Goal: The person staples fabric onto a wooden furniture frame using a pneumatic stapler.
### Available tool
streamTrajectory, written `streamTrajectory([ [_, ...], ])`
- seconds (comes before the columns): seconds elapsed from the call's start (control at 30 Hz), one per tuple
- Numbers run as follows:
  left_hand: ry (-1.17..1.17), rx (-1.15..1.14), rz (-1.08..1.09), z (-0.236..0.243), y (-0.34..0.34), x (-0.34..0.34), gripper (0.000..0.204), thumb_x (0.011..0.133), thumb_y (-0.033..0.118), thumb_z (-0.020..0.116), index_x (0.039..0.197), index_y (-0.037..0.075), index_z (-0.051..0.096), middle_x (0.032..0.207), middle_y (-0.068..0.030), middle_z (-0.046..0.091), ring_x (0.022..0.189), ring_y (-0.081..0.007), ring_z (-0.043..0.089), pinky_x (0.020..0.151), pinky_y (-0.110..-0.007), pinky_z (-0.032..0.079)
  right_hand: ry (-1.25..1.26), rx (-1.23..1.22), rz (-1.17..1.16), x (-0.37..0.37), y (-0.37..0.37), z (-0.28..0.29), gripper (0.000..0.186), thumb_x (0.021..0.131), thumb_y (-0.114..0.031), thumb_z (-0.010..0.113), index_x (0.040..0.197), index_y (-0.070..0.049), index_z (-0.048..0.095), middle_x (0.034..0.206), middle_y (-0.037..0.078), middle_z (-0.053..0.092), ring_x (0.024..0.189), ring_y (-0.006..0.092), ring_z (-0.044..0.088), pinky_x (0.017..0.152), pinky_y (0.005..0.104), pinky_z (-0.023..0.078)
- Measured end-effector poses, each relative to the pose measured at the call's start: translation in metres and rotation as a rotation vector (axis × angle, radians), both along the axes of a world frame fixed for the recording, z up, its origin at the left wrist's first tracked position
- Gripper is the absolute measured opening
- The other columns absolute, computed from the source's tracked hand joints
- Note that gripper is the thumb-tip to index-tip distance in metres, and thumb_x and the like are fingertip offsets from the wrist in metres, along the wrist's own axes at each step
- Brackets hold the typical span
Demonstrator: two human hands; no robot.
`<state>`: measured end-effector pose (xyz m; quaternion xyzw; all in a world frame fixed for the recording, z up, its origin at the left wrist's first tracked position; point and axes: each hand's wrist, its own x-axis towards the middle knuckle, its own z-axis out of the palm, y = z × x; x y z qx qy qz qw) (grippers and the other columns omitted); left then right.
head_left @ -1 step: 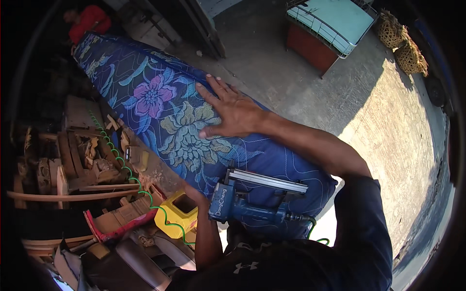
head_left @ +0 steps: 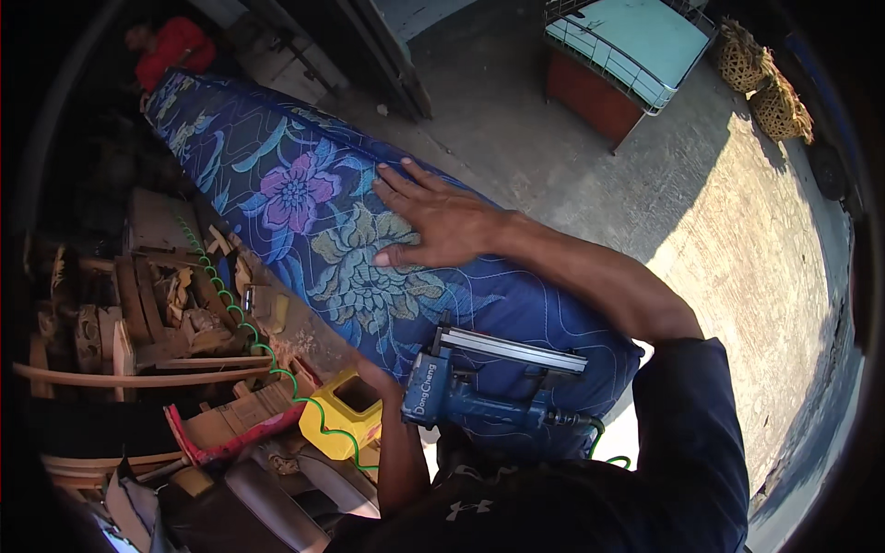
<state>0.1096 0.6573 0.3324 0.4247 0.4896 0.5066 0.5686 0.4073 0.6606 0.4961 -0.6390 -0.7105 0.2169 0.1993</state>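
A long padded piece, like a mattress or cushion, in blue quilted floral fabric [head_left: 300, 194] stretches from my body to the far left. My right hand [head_left: 442, 221] lies palm down on it, beside a yellow-green flower, fingers extended and thumb apart, holding nothing. A blue pneumatic staple gun [head_left: 475, 396] with a silver magazine rests on the near end, and neither hand is seen gripping it. My left hand [head_left: 373, 376] reaches the fabric's left edge just beyond the gun; its fingers are hidden under the padding.
A green coiled air hose [head_left: 263, 346] hangs past a yellow container [head_left: 330, 433] and a heap of wood pieces [head_left: 147, 323] on the left. In red, a person [head_left: 175, 51] is at the far end. A glass-topped table [head_left: 627, 46] and woven baskets [head_left: 779, 111] stand at far right.
The fingers of my right hand lie slightly closer together and flatter on the fabric. The whole view has shifted a little; the staple gun stays on the padding.
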Motion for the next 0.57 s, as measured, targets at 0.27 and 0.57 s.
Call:
streamTrajectory([
  [0.27, -0.078, 0.054, -0.023, 0.0, -0.002, 0.009, 0.055, 0.11, 0.039, 0.033, 0.122, -0.008, 0.059, 0.112, -0.0144, 0.068, 0.093, -0.0221, 0.068, 0.086, -0.034, 0.053, 0.119, 0.112, -0.108, -0.014, -0.006, 0.013, 0.083, 0.096, -0.06, 0.053, 0.151, -0.001, 0.036, 0.151, 0.026, 0.041, 0.145, 0.038, 0.034, 0.119, 0.0495, 0.029],
  [0.57, -0.203, -0.033, 0.07, 0.035, -0.007, 0.042, 0.057, 0.109, 0.04, 0.037, 0.13, -0.01, 0.056, 0.117, -0.015, 0.067, 0.102, -0.0212, 0.064, 0.097, -0.032, 0.047, -0.376, -0.352, -0.134, -0.138, -0.21, 0.054, 0.076, 0.084, -0.054, 0.075, 0.134, -0.006, 0.044, 0.131, 0.033, 0.056, 0.125, 0.048, 0.055, 0.094, 0.047, 0.053],
])
